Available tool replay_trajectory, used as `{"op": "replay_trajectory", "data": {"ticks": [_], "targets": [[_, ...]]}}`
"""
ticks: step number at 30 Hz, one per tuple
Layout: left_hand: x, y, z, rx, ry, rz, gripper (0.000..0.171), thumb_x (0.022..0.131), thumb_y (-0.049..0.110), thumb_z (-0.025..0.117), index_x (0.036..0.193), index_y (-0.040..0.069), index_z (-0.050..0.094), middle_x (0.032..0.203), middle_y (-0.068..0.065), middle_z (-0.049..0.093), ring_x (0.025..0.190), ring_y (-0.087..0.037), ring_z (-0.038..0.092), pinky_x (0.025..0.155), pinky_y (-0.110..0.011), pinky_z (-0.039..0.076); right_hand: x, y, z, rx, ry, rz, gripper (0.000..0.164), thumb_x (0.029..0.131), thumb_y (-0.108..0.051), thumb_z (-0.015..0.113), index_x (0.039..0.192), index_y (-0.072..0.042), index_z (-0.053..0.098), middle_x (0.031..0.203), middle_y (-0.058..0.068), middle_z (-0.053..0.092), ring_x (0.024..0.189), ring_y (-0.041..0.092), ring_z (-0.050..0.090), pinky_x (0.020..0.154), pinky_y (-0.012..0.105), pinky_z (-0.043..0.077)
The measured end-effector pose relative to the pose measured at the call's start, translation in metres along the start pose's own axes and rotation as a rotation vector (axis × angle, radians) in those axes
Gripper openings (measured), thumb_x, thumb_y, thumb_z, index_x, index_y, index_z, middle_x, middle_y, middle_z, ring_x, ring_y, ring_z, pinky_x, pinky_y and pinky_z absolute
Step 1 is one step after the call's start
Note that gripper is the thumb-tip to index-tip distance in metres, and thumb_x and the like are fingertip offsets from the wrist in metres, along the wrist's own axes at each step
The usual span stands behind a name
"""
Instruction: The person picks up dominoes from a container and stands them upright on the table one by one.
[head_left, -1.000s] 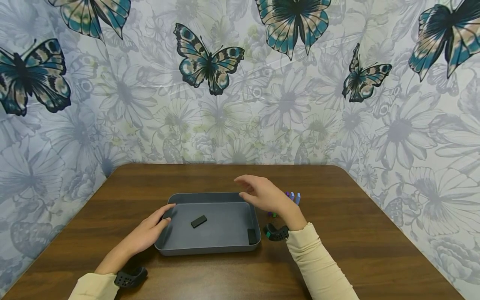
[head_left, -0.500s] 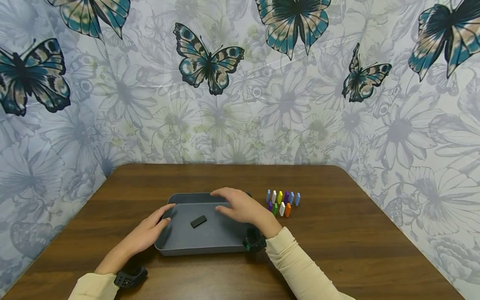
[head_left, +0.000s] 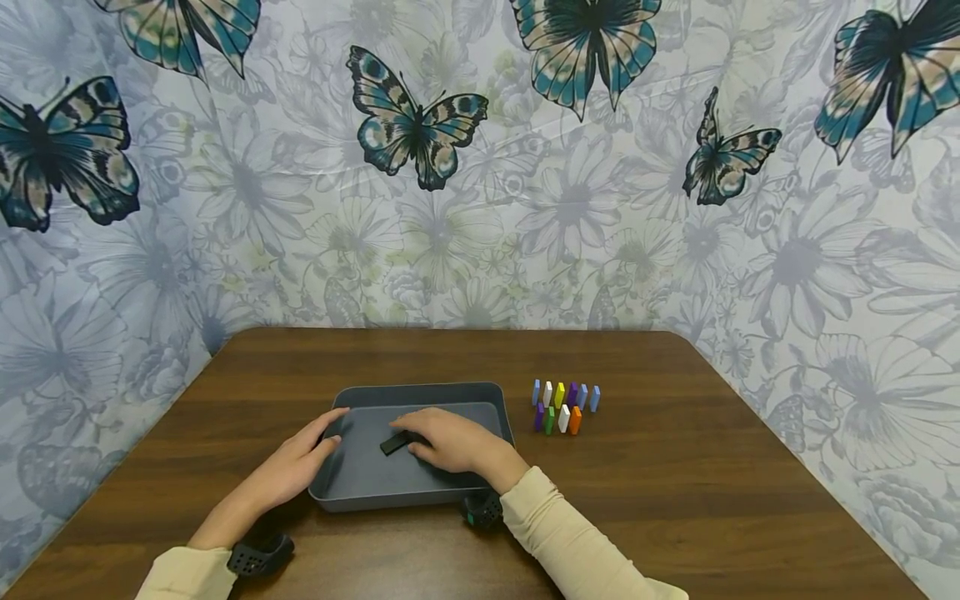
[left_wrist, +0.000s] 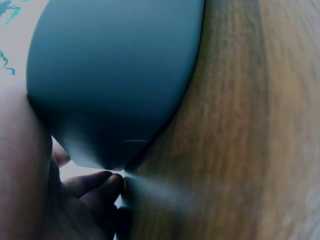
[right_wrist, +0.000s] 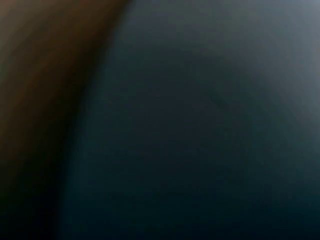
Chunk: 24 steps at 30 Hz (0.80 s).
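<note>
A grey tray [head_left: 360,483] lies on the table, and the left hand [head_left: 296,458] holds its left edge in the head view. Several left fingers [left_wrist: 102,187] bend against the outside of the tray [left_wrist: 115,65] in the left wrist view. Inside the tray lies a small flat black rectangular block [head_left: 393,445]. The right hand [head_left: 453,443] is over the tray, its index finger and thumb spread close above the right end of that block; whether they touch it I cannot tell. The right wrist view is dark and blurred.
Several coloured domino-like blocks [head_left: 564,418] stand upright in two rows to the right of the tray. The brown wooden table [head_left: 675,467] ends at a wall cloth [head_left: 480,250] printed with butterflies. Black bands [head_left: 258,556] sit at both wrists.
The right hand has moved left and down from the tray's far right corner to the black block. The coloured blocks have come into view; a second black block is now hidden. The left hand stays put.
</note>
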<state>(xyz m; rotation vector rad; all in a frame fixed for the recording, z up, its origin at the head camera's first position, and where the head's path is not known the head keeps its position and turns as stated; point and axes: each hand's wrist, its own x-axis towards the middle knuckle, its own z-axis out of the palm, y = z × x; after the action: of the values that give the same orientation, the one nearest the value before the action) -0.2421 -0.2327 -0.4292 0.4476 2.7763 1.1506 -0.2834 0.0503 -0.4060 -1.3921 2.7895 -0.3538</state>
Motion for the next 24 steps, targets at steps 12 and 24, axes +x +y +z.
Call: {"op": "replay_trajectory", "data": {"ticks": [12,24], "targets": [[0.0018,0.0030,-0.0015,0.017,0.007,0.004,0.057,0.112,0.033,0.042,0.163,0.013,0.028,0.167,-0.024,0.027,0.150,-0.051,0.029,0.111,-0.071,0.033,-0.0006,0.0043,0.0056,-0.018,0.056,-0.079,0.039,0.107,-0.024,0.059,0.145,-0.014,0.060,0.146,0.000,0.061,0.139,0.015,0.054,0.118,0.031,0.039],[-0.0016,0.0023,0.0003,0.014,0.027,0.014,0.055,0.112,0.031,0.043,0.162,0.011,0.030,0.166,-0.025,0.029,0.150,-0.050,0.030,0.112,-0.070,0.033,-0.0003,0.0007,0.0044,-0.009,0.081,-0.150,0.036,0.103,-0.026,0.066,0.137,-0.016,0.067,0.129,-0.006,0.071,0.120,0.007,0.064,0.104,0.021,0.048]]}}
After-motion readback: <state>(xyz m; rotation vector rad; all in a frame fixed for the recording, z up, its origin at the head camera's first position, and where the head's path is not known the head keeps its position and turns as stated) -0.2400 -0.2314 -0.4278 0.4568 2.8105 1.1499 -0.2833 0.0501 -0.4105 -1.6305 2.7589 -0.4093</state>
